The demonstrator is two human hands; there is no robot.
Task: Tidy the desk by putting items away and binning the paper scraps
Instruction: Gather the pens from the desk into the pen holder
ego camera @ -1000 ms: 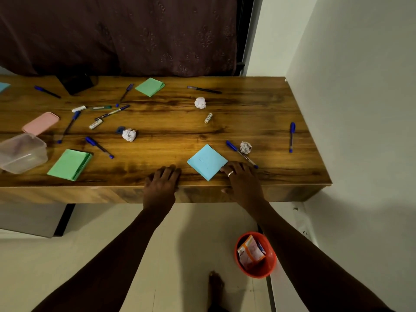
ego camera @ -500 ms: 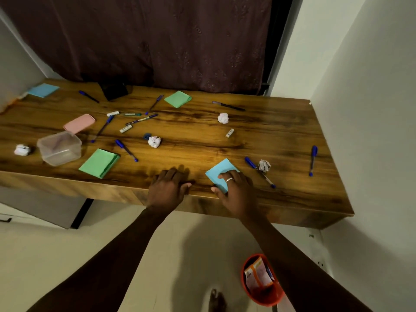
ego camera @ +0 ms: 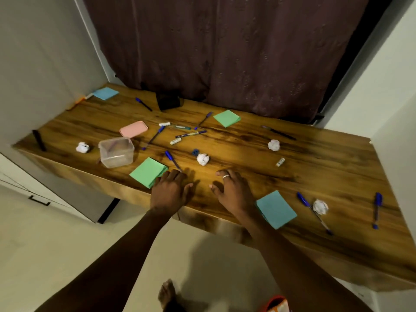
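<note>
Wooden and dark-grained, the table (ego camera: 315, 172) ran from lower right to upper left. Nearest, at the bottom edge, a sliver of the orange bin (ego camera: 275, 305) showed on the floor. Both hands lay palm-down near the table's front edge, holding nothing: the left hand (ego camera: 170, 191) with its fingers (ego camera: 177, 175) loosely spread, tips just beside a green paper pad (ego camera: 147, 172) and the tip of a blue pen (ego camera: 172, 159); the right hand (ego camera: 234, 190) with fingers splayed wide, a ring on one, just left of a blue paper pad (ego camera: 276, 209).

Four crumpled paper scraps were countable: one (ego camera: 320, 207) touching a blue pen (ego camera: 311, 210) that pointed toward the front edge at right, one (ego camera: 202, 159) beyond the hands, one (ego camera: 274, 145) further right, and one (ego camera: 82, 147) at left beside the clear plastic box (ego camera: 116, 152). Another blue pen (ego camera: 377, 208) lay with its long axis nearly across the table at far right.

Four pads in all: two green, the second (ego camera: 227, 118) near the back, and two blue, the second (ego camera: 105, 93) in the far left corner. A pink lid (ego camera: 133, 129) lay behind the box. Several more pens were scattered mid-table at mixed angles; their exact count I cannot tell. A dark curtain (ego camera: 225, 52) hung behind.
</note>
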